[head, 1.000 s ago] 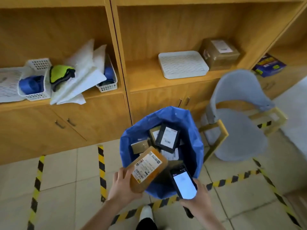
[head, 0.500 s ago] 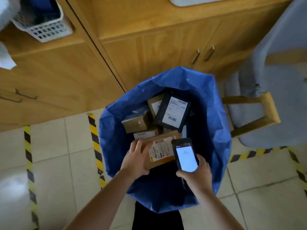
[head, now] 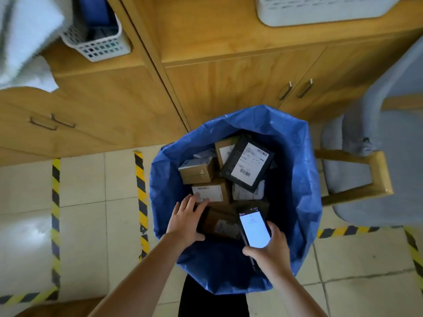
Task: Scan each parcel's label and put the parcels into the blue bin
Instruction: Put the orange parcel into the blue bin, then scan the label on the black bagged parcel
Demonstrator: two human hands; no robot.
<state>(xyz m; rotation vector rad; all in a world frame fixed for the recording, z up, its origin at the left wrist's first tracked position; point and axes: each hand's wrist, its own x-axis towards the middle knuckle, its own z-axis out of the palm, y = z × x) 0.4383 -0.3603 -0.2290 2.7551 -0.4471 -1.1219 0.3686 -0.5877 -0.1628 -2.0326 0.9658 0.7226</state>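
Two forearms are seen bare from the lower edge of the view up to the wrists. The left hand (head: 186,221) and the right hand (head: 272,248) are likewise bare. A black garment (head: 212,300) is seen low between the arms; its kind and cut cannot be made out in the shadow

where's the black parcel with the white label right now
In the head view the black parcel lies tilted on the brown boxes at the far right inside the blue bin, beyond the phone.
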